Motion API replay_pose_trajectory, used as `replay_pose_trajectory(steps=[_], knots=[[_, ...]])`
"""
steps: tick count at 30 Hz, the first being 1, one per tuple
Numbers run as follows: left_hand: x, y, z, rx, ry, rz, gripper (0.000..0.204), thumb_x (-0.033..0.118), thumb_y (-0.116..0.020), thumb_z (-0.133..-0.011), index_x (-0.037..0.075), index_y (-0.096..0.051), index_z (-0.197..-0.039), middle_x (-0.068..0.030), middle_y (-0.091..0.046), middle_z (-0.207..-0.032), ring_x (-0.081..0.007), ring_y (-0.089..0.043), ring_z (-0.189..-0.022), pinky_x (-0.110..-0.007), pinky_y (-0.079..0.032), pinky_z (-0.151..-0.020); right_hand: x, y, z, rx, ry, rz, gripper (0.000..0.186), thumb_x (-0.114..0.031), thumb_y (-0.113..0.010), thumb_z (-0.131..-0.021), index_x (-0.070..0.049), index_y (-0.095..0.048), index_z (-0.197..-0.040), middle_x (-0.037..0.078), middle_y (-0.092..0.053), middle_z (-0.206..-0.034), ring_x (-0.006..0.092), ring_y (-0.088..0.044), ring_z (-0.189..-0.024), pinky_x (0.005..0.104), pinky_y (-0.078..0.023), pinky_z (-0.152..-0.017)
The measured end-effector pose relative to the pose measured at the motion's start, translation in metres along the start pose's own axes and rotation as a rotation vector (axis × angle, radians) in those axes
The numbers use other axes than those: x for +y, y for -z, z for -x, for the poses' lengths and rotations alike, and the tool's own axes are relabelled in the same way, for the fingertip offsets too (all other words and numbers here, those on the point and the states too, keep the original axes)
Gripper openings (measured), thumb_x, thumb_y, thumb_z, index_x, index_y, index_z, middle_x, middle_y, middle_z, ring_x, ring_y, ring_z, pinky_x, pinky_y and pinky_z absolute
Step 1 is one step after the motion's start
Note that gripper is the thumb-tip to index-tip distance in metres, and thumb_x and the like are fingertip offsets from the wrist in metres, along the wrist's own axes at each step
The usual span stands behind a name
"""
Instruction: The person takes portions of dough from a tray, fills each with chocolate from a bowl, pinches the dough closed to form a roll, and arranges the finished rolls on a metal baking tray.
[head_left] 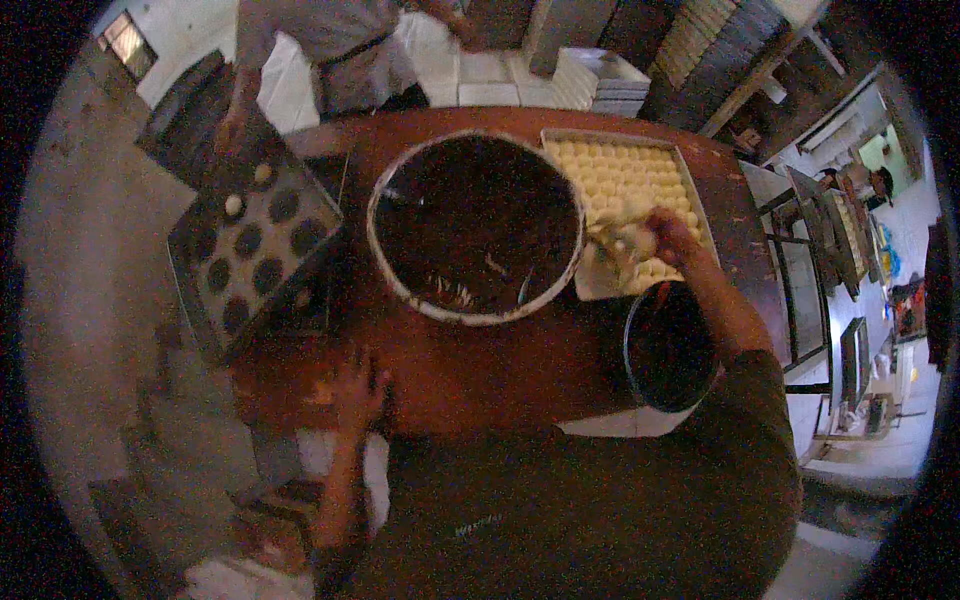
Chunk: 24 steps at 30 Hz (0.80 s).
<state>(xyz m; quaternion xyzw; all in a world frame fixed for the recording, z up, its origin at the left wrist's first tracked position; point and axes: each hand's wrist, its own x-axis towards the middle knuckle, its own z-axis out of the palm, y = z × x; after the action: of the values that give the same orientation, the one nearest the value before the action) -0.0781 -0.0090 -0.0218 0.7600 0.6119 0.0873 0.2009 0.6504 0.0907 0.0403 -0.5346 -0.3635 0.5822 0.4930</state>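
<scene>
From the head view, a brown desk [480, 372] is looked down upon, and the action is found at its right. Dough balls [620, 182] are packed in close rows in a pale tray [601, 281], a bare patch being left at its near left corner. Over that side the right hand [672, 238] is held, blurred, and a pale lump [622, 243] is grasped in its fingers; whether it is dough or something else cannot be told.

The left hand [358, 392] is rested at the near edge of the desk, its fingers spread and nothing held. Mid-desk, a wide basin [469, 319] is set just beside the tray, its inside dark with a few pale streaks. A dark bucket [668, 362] is placed below the right forearm.

Over at the left, a pan [277, 240] with dark round marks is seen tilted, two pale balls [234, 206] lying on it. By its far edge a co-worker's hand [230, 132] is seen; whether the pan is gripped cannot be made out.

The step in hand is judged to be the handling of dough at the tray. For the next move, a clear lift is called for, with the neighbouring rows left unpressed.
</scene>
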Motion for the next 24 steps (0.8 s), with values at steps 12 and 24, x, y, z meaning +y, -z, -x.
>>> replay_pose_trajectory(steps=[12, 24], knots=[[-0.078, 0.014, 0.0, 0.131, 0.002, -0.261, 0.069, 0.056, -0.047, -0.101, 0.028, -0.032, -0.162, -0.0174, -0.033, -0.165, -0.0471, -0.035, -0.147, -0.061, -0.015, -0.124, -0.082, -0.414, 0.187, -0.28, 0.768, 1.115, 0.059, -0.021, -0.078, -0.081, -0.013, -0.061, -0.138, 0.018, -0.053, -0.149, 0.036, -0.055, -0.134, 0.0465, -0.048, -0.107], [-0.051, 0.052, 0.013, 0.109, 0.008, -0.068, 0.063, 0.036, -0.048, -0.101, 0.019, -0.038, -0.16, -0.0175, -0.035, -0.164, -0.0465, -0.04, -0.143, -0.063, -0.02, -0.121, 0.163, -0.489, 0.189, 0.147, 0.033, 1.16, 0.032, -0.041, -0.069, -0.092, -0.01, -0.077, -0.092, 0.018, -0.068, -0.108, 0.0331, -0.065, -0.098, 0.0454, -0.052, -0.08]])
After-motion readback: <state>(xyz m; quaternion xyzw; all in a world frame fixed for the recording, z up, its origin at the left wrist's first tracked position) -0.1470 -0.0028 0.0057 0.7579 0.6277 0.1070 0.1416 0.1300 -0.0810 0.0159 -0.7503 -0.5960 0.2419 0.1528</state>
